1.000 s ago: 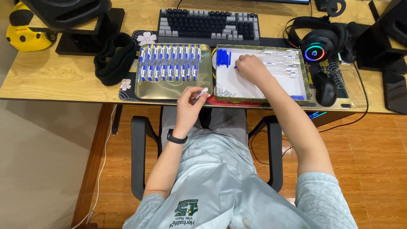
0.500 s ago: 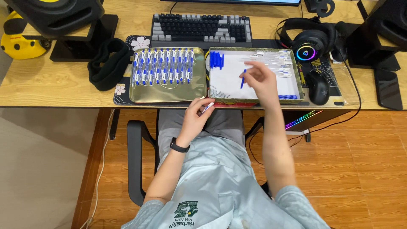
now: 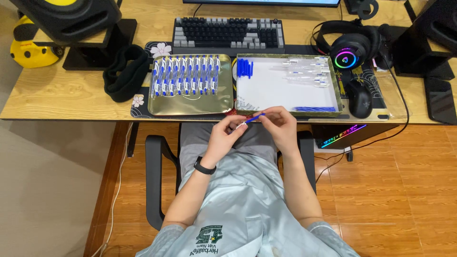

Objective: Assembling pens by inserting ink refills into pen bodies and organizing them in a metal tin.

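Head view, looking down on a seated person at a wooden desk. Both hands are seen at the centre of the frame, just below the desk's front edge and above the lap. The left hand is closed around a small white pen part, of which only a tip is visible between its fingers. The right hand is pinched narrowly on a thin blue refill, which is held slanted between the two hands, its lower end meeting the white piece in the left hand.

A black wristband is worn on the left wrist.

Directly above the hands, at centre right, a white-lined tray is shown; blue caps are piled in its upper left corner, clear pen barrels lie along its upper right, and loose blue refills rest along its lower right edge. To its left, a gold tray carries a row of assembled white-and-blue pens.

Across the top of the frame a keyboard is placed; a headset and a black mouse are seen at the right, a black fabric band at the left, and a speaker in the upper left corner.
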